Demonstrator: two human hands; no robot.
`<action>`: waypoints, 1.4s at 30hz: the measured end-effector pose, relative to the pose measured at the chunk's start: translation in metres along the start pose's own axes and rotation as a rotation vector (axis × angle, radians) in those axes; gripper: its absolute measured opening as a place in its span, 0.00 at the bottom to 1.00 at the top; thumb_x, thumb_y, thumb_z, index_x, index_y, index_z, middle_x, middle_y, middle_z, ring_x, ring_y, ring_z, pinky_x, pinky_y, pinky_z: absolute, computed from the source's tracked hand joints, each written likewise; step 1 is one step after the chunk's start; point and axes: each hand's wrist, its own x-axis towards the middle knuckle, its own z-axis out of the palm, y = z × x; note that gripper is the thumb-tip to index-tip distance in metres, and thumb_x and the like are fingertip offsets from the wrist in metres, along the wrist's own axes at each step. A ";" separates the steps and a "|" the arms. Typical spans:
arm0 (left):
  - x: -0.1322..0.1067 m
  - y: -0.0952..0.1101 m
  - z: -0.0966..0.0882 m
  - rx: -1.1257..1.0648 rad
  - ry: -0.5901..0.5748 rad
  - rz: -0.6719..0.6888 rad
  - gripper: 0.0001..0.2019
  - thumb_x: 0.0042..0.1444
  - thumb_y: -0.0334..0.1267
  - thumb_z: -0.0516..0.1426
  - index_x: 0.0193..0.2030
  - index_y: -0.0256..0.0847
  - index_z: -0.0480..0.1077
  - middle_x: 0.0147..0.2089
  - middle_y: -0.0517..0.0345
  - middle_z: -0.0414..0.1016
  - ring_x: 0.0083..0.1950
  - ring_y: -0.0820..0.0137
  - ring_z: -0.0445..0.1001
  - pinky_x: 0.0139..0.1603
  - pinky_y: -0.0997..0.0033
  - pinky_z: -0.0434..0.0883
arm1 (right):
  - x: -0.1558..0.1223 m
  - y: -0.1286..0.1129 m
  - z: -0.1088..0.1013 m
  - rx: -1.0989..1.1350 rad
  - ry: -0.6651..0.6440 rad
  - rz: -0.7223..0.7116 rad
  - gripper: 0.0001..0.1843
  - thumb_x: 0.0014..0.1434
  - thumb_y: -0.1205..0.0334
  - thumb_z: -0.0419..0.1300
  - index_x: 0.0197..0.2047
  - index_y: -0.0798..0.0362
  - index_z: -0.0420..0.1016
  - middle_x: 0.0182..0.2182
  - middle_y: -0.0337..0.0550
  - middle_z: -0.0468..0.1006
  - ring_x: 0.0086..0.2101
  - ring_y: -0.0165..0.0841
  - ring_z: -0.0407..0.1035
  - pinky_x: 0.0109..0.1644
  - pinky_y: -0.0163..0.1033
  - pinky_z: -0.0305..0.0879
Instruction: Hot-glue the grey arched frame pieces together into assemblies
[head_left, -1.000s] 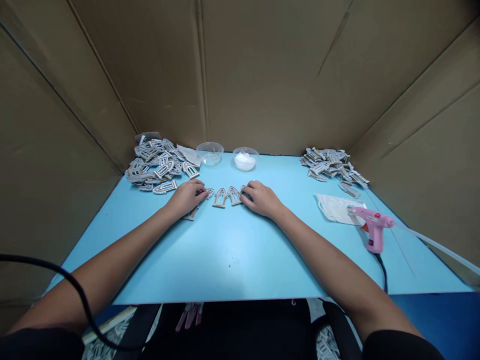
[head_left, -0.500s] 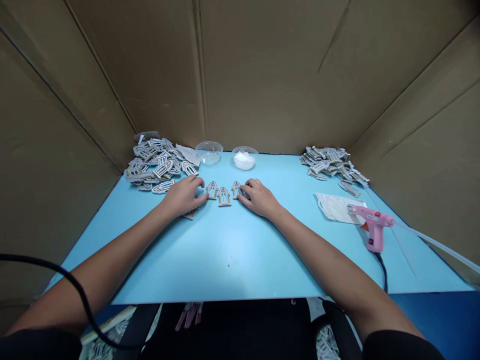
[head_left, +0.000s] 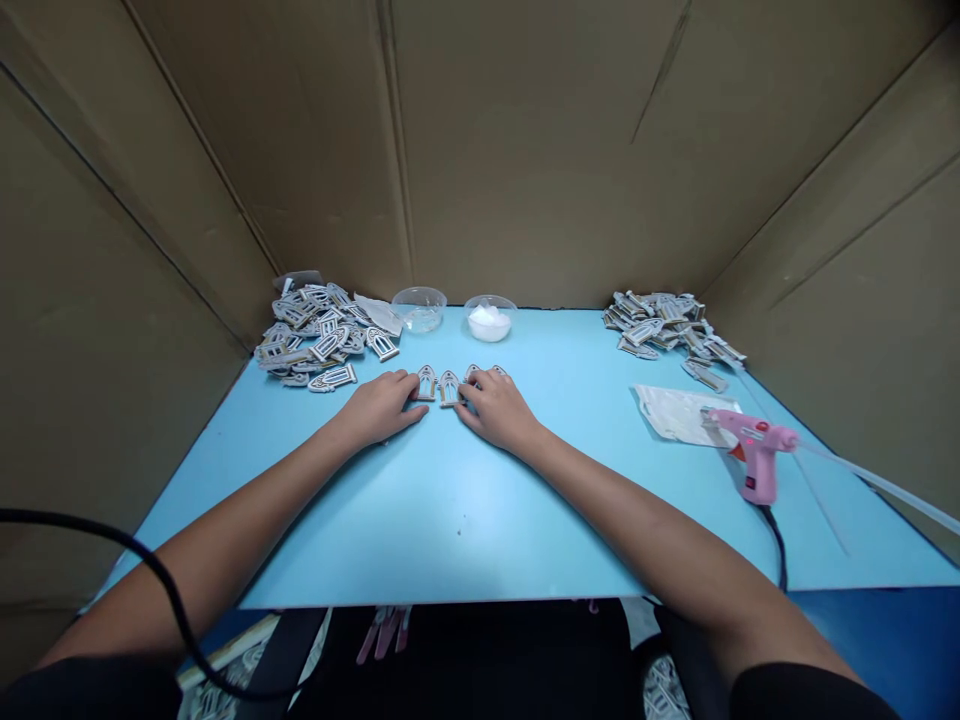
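Note:
Small arched window-shaped pieces, white with brown edging, lie in a row on the light blue table (head_left: 360, 540). My left hand (head_left: 379, 408) is at the left arched piece (head_left: 427, 384), fingertips and thumb about its left edge. At the right edge of the middle arched piece (head_left: 448, 387) are the thumb and fingers of my right hand (head_left: 496, 410). Beyond those fingers, the tops of two more arched pieces (head_left: 499, 370) show; the rest of them is covered. Beneath my left palm, a sliver of another piece peeks out.
Heaps of similar pieces lie at the back left (head_left: 311, 335) and back right (head_left: 660, 322). Two clear bowls stand at the back, one (head_left: 420, 310) nearly see-through, one with white material (head_left: 489, 320). A pink glue gun (head_left: 757, 450) with a cord rests right, by a plastic bag (head_left: 671, 412).
My right hand has moved left from the right-hand pieces to the middle one. My left hand has come right to the left piece. Those two pieces now lie nearly level.

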 end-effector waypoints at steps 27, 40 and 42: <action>-0.007 0.009 -0.007 -0.160 0.120 -0.241 0.24 0.61 0.60 0.56 0.52 0.42 0.63 0.50 0.46 0.78 0.48 0.54 0.78 0.46 0.60 0.73 | -0.001 0.012 0.000 0.094 0.071 -0.050 0.17 0.72 0.58 0.54 0.55 0.55 0.78 0.56 0.60 0.75 0.54 0.49 0.66 0.57 0.52 0.64; 0.023 -0.065 0.012 0.022 0.235 -0.292 0.29 0.64 0.57 0.52 0.67 0.46 0.67 0.80 0.40 0.49 0.82 0.38 0.40 0.74 0.24 0.46 | -0.003 0.017 0.003 0.136 0.086 -0.016 0.15 0.71 0.59 0.56 0.55 0.54 0.78 0.57 0.60 0.74 0.55 0.49 0.67 0.56 0.53 0.67; 0.022 -0.065 0.011 0.029 0.248 -0.296 0.24 0.64 0.55 0.52 0.60 0.44 0.70 0.78 0.40 0.56 0.80 0.40 0.45 0.74 0.28 0.51 | -0.004 0.018 0.003 0.138 0.085 -0.016 0.15 0.71 0.59 0.56 0.55 0.54 0.78 0.57 0.59 0.74 0.55 0.49 0.68 0.56 0.53 0.67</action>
